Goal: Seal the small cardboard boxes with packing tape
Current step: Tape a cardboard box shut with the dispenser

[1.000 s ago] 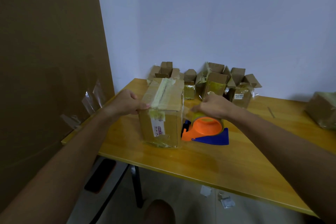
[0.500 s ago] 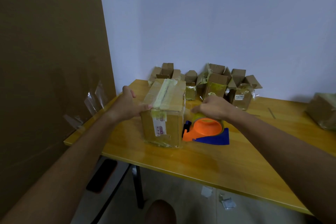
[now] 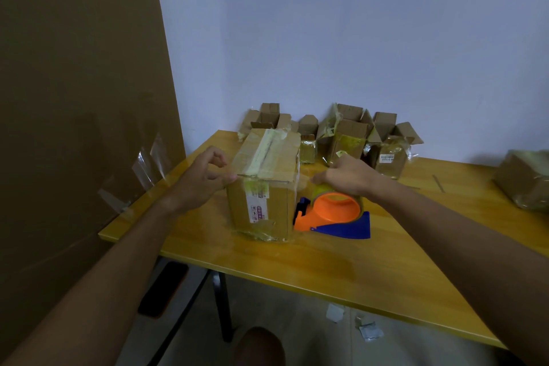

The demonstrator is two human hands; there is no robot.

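The cardboard box [image 3: 265, 184] stands upright on the surface [image 3: 341, 264], between the hands. The left hand [image 3: 199, 180] pinches a clear tape end at the box's near-left top edge; the right hand [image 3: 347, 174] grips the tape dispenser [image 3: 334, 215] just right. The strip runs left-right across the box's near top edge.

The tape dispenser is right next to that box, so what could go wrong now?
1. The clear tape stretched from the tape dispenser to the cardboard box looks slack; it might wrinkle or stick to itself.
2. The left hand only touches the box's top corner, so a hard pull by the right hand could slide or tip the box.
3. The box stands near the table edge.
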